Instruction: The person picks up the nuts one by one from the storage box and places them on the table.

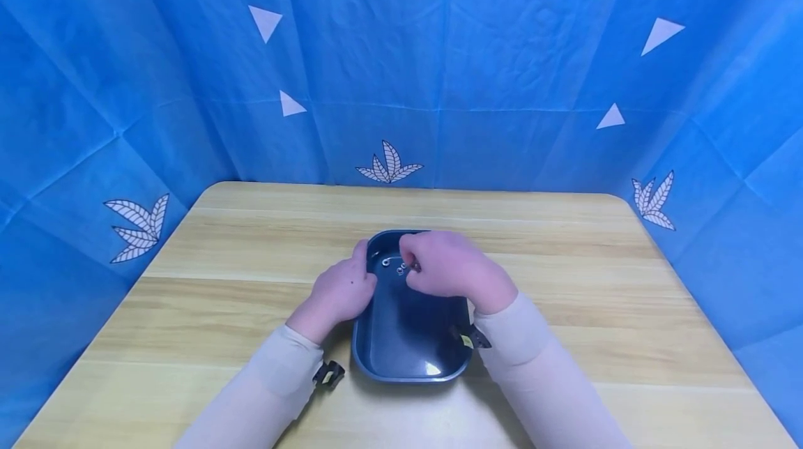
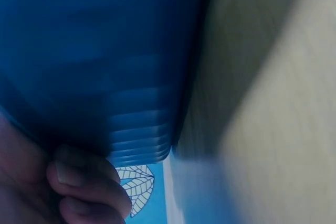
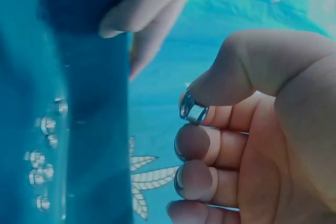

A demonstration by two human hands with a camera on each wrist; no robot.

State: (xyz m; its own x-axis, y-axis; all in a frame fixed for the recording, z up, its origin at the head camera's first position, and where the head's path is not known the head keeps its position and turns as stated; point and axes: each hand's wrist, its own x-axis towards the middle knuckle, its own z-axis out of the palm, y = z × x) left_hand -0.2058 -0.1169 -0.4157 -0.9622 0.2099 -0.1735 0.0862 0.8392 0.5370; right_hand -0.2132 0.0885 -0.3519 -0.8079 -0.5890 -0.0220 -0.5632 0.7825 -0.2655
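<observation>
A dark blue tray [image 1: 401, 337] with rounded corners stands on the table. My left hand [image 1: 341, 290] grips its left rim, thumb on the inner side; in the left wrist view curled fingers [image 2: 86, 179] show beside the ribbed outer wall. Over the far right part of the tray is my right hand [image 1: 454, 268]. Between thumb and index finger it pinches a small shiny metal nut [image 3: 195, 110], plain in the right wrist view. Several more nuts [image 3: 48, 125] lie on the tray's floor near its far end, some hidden by the right hand in the head view.
The light wooden table [image 1: 251, 302] extends around the tray on all sides. A blue curtain [image 1: 439, 72] with white leaf and triangle prints hangs behind it and at both sides. Dark wrist devices [image 1: 329, 374] sit at the sleeve cuffs.
</observation>
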